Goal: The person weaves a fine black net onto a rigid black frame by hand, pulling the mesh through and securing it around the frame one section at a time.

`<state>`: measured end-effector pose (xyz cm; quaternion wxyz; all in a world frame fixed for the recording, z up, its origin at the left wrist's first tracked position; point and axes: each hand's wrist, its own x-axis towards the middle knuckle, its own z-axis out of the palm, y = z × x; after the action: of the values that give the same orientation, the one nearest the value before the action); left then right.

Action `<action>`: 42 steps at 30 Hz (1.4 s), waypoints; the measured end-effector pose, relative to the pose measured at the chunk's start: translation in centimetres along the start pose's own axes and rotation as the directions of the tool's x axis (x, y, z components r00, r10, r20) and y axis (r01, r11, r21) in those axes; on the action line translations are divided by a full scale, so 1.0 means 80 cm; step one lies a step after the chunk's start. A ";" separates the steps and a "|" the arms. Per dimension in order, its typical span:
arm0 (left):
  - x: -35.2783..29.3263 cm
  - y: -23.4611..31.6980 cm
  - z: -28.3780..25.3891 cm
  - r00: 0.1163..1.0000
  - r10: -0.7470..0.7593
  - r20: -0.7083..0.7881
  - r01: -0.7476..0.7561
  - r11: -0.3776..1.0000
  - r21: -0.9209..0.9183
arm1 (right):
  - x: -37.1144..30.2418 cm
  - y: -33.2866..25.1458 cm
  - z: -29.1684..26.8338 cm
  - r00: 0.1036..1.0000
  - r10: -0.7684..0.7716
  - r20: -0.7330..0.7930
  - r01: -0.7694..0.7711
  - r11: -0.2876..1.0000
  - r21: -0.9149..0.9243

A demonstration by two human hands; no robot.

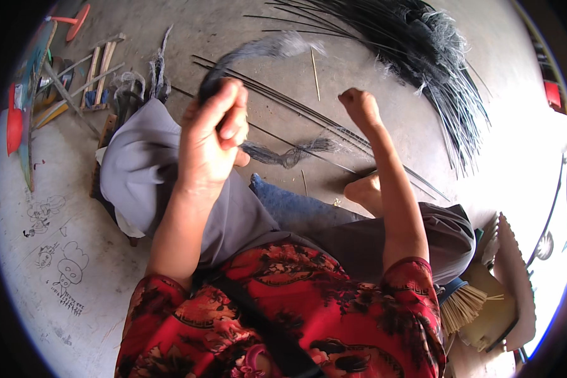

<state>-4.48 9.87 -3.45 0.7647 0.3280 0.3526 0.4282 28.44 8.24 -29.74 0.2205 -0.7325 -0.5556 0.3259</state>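
My left hand (pixel 213 135) is raised above my left knee, its fingers wrapped round one end of a bundle of dark grey fibres (pixel 252 50). The loose end curves up and away to the right, pale and frayed at its tip. My right hand (pixel 360 106) is held out ahead of me with the fingers closed; whatever is in them is too small or hidden to make out. On the floor beneath the hands lie several long thin dark rods (pixel 283 97). A second bundle of dark fibres (pixel 290 153) lies across them, near my bare foot (pixel 364 192).
A big heap of black rods and fibres (pixel 416 44) spreads over the floor at the far right. A small wooden frame (pixel 101 70) and a red-handled tool (pixel 14 120) are at the left. Thin pale sticks (pixel 463 305) stand bundled beside my right hip. Blue cloth (pixel 296 205) lies between my legs.
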 end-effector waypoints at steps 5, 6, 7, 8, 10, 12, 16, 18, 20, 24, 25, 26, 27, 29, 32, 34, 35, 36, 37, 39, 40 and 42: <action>0.038 -0.012 -0.020 0.997 -0.055 -0.055 0.053 0.998 -0.030 | 0.037 0.139 0.182 0.994 -0.066 0.090 0.101 0.877 -0.469; 0.043 -0.016 -0.019 0.992 -0.055 -0.111 0.055 0.998 -0.005 | 0.042 0.142 0.209 0.990 -0.104 0.096 0.138 0.865 -0.483; 0.050 -0.020 -0.021 0.991 -0.071 -0.116 0.067 0.997 -0.045 | 0.046 0.147 0.232 0.986 -0.137 0.096 0.167 0.850 -0.500; 0.059 -0.022 -0.021 0.990 -0.095 -0.107 0.085 0.992 -0.090 | 0.052 0.161 0.249 0.990 -0.104 0.098 0.141 0.820 -0.555; 0.073 -0.022 -0.021 0.990 -0.102 -0.098 0.095 0.992 -0.079 | 0.062 0.168 0.264 0.992 -0.069 0.104 0.117 0.792 -0.600; 0.078 -0.023 -0.023 0.991 -0.094 -0.096 0.088 0.994 -0.064 | 0.072 0.163 0.255 0.979 -0.101 0.177 0.186 0.797 -0.574; 0.065 -0.017 -0.021 0.987 -0.097 -0.129 0.094 0.995 -0.028 | 0.066 0.141 0.211 0.963 -0.087 0.253 0.212 0.827 -0.521; 0.058 -0.009 -0.018 0.994 -0.045 -0.097 0.043 0.999 -0.020 | 0.056 0.122 0.173 0.960 -0.048 0.277 0.185 0.849 -0.495; 0.043 -0.002 -0.014 0.992 0.006 -0.129 -0.001 0.999 0.042 | 0.032 0.074 0.112 0.941 -0.080 0.328 0.215 0.892 -0.398; 0.011 0.016 -0.021 0.970 0.135 -0.202 -0.136 0.991 0.010 | -0.025 0.045 -0.041 0.916 -0.002 0.402 0.181 0.894 -0.410; 0.007 0.018 -0.025 0.963 0.171 -0.207 -0.175 0.985 -0.001 | -0.047 0.056 -0.094 0.907 0.065 0.417 0.137 0.889 -0.436; 0.001 0.022 -0.025 0.955 0.208 -0.211 -0.215 0.977 -0.010 | -0.072 0.073 -0.149 0.896 0.132 0.424 0.087 0.884 -0.459; -0.004 0.026 -0.024 0.947 0.244 -0.211 -0.253 0.967 -0.018 | -0.102 0.084 -0.199 0.891 0.182 0.415 0.033 0.888 -0.459; -0.019 0.024 -0.023 0.954 0.204 -0.218 -0.224 0.972 -0.072 | -0.148 0.053 -0.248 0.926 0.139 0.351 -0.020 0.946 -0.323; -0.043 -0.006 -0.003 0.973 0.151 -0.172 -0.161 0.986 -0.049 | -0.194 -0.096 -0.208 0.975 -0.086 0.206 0.099 0.994 -0.055; -0.052 -0.019 0.007 0.984 0.098 -0.147 -0.103 0.994 -0.024 | -0.221 -0.150 -0.185 0.971 -0.200 0.128 0.200 0.980 0.016; -0.052 -0.026 0.006 0.991 0.080 -0.108 -0.084 0.996 -0.035 | -0.232 -0.165 -0.179 0.969 -0.208 0.131 0.203 0.978 0.055; -0.055 -0.032 0.011 0.990 0.059 -0.126 -0.064 0.997 -0.036 | -0.240 -0.170 -0.172 0.969 -0.210 0.132 0.199 0.975 0.095; -0.059 -0.036 0.014 0.991 0.040 -0.131 -0.046 0.998 -0.042 | -0.244 -0.168 -0.170 0.970 -0.187 0.158 0.168 0.978 0.128; -0.059 -0.038 0.014 0.990 0.041 -0.135 -0.049 0.998 -0.050 | -0.243 -0.148 -0.170 0.968 -0.194 0.157 0.167 0.972 0.168; -0.053 -0.032 0.012 0.990 0.046 -0.131 -0.053 0.997 -0.048 | -0.242 -0.138 -0.172 0.968 -0.196 0.156 0.166 0.968 0.187; -0.039 -0.024 0.003 0.977 0.135 -0.168 -0.147 0.987 -0.066 | -0.231 -0.073 -0.178 0.968 -0.057 0.244 0.071 0.996 -0.046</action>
<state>-4.62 6.26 -4.06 0.7132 0.2858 0.3728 0.5203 31.66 -7.22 -11.62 0.1411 -0.6745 -0.6105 0.3905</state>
